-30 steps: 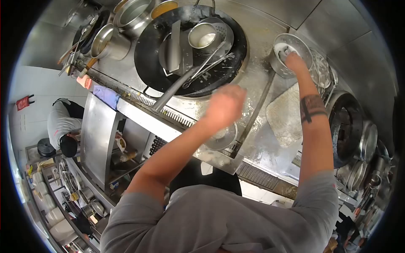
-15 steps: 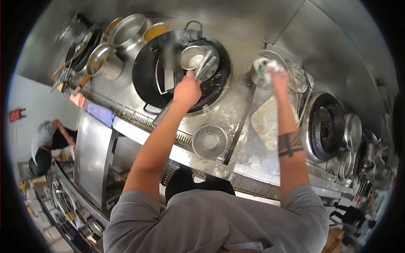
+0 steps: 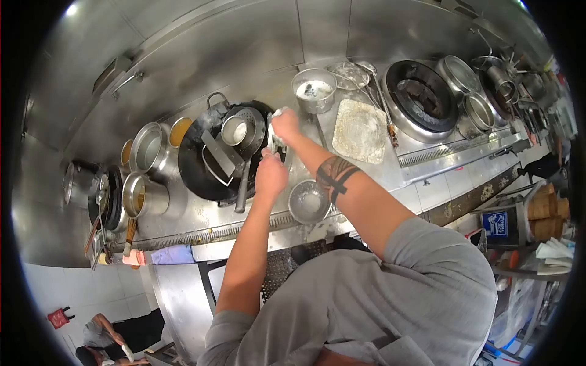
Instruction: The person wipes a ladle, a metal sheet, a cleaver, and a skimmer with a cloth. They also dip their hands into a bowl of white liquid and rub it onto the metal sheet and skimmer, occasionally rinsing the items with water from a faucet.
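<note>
My left hand (image 3: pixel 271 174) is closed beside the right rim of the black wok (image 3: pixel 189 165), round the lower end of a slim metal utensil. My right hand (image 3: pixel 285 125) is just above it, holding a white cloth (image 3: pixel 271 127) against that utensil. Inside the wok are a perforated ladle (image 3: pixel 251 137) with a small metal cup (image 3: pixel 231 135) in it, and a flat metal piece (image 3: pixel 221 155) with a wire handle. A metal bowl (image 3: pixel 309 201) is in front of my hands. Behind them to the right is a pot (image 3: pixel 314 91) of whitish liquid.
Pots (image 3: pixel 146 149) and a wooden-handled brush (image 3: pixel 129 238) are at the left. A whitish square board (image 3: pixel 360 131) lies right of centre. Further right stand a black-ringed burner (image 3: pixel 421 94) and more pots. Another person (image 3: pixel 122 335) is at the lower left.
The view has turned. My right hand has moved left with the white cloth, from the pot to beside my left hand. My left hand and its metal utensil have shifted to the wok's right rim.
</note>
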`<control>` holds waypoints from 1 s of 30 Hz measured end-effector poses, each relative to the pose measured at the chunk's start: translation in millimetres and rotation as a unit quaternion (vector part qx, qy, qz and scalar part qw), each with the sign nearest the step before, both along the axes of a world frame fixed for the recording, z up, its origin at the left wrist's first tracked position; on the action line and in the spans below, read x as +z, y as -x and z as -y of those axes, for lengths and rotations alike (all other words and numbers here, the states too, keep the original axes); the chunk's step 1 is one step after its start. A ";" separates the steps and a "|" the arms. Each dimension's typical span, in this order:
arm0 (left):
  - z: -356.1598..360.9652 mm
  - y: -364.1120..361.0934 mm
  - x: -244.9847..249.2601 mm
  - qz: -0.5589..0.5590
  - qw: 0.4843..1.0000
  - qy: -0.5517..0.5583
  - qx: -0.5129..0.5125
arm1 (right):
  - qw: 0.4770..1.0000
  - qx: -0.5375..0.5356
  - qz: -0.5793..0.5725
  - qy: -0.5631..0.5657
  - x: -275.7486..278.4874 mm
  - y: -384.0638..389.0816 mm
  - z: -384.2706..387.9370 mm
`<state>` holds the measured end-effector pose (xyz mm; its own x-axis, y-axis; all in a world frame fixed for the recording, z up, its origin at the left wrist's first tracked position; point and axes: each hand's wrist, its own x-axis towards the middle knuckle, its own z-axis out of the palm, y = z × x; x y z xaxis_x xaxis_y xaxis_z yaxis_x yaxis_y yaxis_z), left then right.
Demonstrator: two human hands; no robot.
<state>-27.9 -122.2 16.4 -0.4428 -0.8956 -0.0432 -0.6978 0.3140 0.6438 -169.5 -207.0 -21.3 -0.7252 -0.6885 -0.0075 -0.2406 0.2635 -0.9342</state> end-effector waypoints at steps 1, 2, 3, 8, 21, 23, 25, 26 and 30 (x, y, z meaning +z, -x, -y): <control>-2.6 -6.8 3.8 -0.003 1.000 -0.002 0.002 | 1.000 0.002 -0.003 -0.002 3.2 -7.9 -5.2; -3.9 -13.6 6.3 -0.016 1.000 -0.001 -0.002 | 1.000 -0.020 -0.005 0.015 4.2 -19.1 -11.5; -4.5 -23.0 6.2 -0.028 1.000 0.000 -0.007 | 0.999 -0.041 -0.006 0.032 3.7 -32.8 -20.1; -16.6 -51.8 -0.2 -0.066 0.997 -0.001 -0.035 | 1.000 -0.004 -0.019 -0.007 16.7 -38.3 -48.2; 3.7 -120.0 11.7 -0.304 0.857 -0.409 -0.070 | 0.823 0.165 0.511 0.187 46.5 -71.8 -88.6; 10.3 -122.7 2.5 -0.410 0.636 -0.645 -0.108 | 0.764 0.178 0.586 0.202 56.9 -80.1 -87.9; 13.1 -123.1 7.4 -0.408 0.609 -0.666 -0.141 | 0.698 0.249 0.627 0.241 21.4 -57.2 -64.6; 14.9 -122.7 5.1 -0.424 0.581 -0.677 -0.157 | 0.621 0.316 0.664 0.272 8.3 -50.3 -53.8; 14.3 -124.4 8.6 -0.455 0.550 -0.685 -0.148 | 0.668 0.025 0.670 0.324 36.5 -76.5 -41.9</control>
